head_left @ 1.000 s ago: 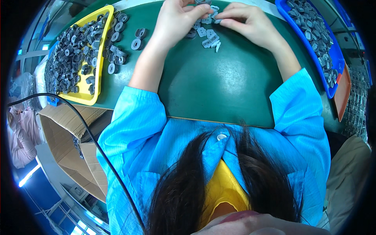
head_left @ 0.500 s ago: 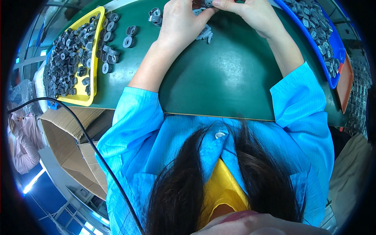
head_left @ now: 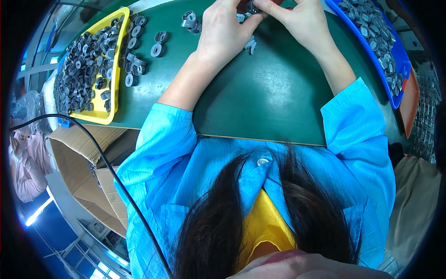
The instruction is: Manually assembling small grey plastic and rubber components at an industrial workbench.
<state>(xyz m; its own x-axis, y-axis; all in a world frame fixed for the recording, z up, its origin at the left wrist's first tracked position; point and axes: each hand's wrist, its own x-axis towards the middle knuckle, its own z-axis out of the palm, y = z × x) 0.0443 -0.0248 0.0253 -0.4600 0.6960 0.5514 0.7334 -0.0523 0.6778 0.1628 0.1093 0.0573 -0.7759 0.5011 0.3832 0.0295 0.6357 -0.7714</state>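
Note:
At the far side of the green table, my left hand point(head_left: 226, 29) and my right hand point(head_left: 304, 24) meet with fingers closed on a small dark grey plastic part point(head_left: 253, 7). The fingers hide much of it, and the upper picture edge cuts off some fingertips. Just below my left fingers lie several small light grey plastic pieces point(head_left: 251, 45). Left of that hand sits a cluster of grey ring-shaped plastic parts point(head_left: 191, 22). Two more, one upright ring point(head_left: 161, 36) and one lying flat point(head_left: 157, 50), are farther left.
A yellow tray point(head_left: 111, 93) heaped with grey parts stands at the left, with loose ones along its right side. On the right is a blue tray point(head_left: 396, 101) of similar parts, beside an orange-brown tray point(head_left: 409, 104). A cardboard box point(head_left: 76, 160) and black cable point(head_left: 100, 151) are lower left.
The whole view has shifted slightly, moving the table items a little to the right. Both hands stay together on the grey part, with a small change in finger position.

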